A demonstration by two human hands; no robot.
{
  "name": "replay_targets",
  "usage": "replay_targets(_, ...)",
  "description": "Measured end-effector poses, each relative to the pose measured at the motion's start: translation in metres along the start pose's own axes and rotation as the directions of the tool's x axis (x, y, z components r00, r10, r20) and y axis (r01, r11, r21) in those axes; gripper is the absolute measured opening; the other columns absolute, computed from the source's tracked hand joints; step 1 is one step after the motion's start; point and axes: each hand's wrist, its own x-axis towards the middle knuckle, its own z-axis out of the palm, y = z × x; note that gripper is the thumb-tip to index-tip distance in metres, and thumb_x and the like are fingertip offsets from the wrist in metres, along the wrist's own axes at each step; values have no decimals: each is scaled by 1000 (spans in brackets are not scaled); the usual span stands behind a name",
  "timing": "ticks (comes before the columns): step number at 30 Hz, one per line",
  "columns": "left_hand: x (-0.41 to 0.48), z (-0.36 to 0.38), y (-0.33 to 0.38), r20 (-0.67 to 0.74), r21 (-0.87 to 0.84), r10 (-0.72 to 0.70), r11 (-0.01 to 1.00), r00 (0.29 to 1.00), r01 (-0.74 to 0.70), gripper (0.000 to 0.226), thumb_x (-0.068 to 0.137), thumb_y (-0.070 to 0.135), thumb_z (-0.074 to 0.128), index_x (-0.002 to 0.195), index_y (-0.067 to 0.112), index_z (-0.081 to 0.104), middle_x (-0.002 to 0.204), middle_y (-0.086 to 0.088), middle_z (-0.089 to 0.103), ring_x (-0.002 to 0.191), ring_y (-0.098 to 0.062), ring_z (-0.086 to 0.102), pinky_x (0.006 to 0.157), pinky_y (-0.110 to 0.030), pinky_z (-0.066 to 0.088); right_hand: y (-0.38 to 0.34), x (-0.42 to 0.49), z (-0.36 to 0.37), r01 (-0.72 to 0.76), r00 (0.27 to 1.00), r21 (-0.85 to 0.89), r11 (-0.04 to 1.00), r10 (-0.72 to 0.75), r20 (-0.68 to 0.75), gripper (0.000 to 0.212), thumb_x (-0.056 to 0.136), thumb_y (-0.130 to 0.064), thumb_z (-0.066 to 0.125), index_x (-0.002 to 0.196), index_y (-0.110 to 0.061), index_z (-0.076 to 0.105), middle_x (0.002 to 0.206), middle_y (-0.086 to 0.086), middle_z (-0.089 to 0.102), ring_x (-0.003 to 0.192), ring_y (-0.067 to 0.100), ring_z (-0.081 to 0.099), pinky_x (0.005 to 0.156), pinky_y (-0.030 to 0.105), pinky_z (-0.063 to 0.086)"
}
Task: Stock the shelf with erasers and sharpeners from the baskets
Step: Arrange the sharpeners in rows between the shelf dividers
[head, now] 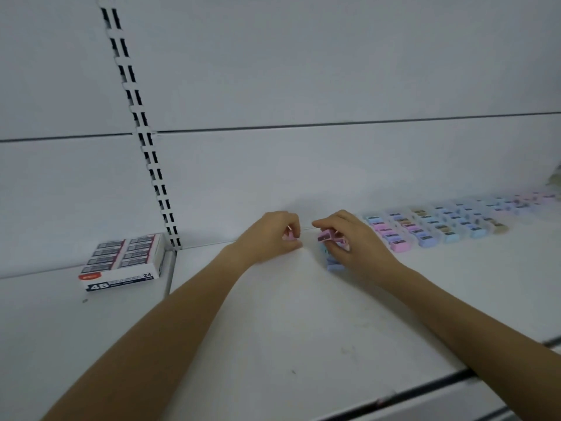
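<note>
1. We are pinching a pink sharpener (326, 236) in our right hand (352, 241), its dark slot facing us, just above the white shelf (273, 329).
2. We are gripping a small pink piece (288, 237) in our left hand (270, 235); it is too hidden to identify.
3. Blue and lilac sharpeners (334, 265) are lying bunched under the right hand.
4. Pastel sharpeners (431, 227) are sitting in neat rows to the right.
5. A box of 4B erasers (121, 262) is lying flat at the left.
</note>
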Motion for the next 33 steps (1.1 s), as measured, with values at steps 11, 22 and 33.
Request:
replay_targets(11,-22,0,7,-50,-291,-20,957,999,5,41,78,4,70,117,9,59,104,-3,51,90,-20,62,78,-10,49,-4,-20,-2,-34,995,-48,998,30,-92,31,78,-6,53,106,-3,65,93,3,50,85,8,47,81,-2,28)
replay_targets(22,-13,10,86,32,-352,101,932,994,-84,30,80,6,68,100,26,56,95,11,61,59,2,61,62,-4,40,5,-83,-61,-88,989,-49,995,82,-122,9,82,-9,64,91,-12,65,92,4,61,69,12,53,62,19,45)
replay_targets(33,31,95,232,21,-178,308,937,951,-299,19,81,4,63,89,21,59,92,7,51,75,-5,53,71,-13,44,76,-193,-178,-312,949,-168,935,301,-88,27,84,-6,62,111,-8,63,111,7,52,86,16,54,77,12,39)
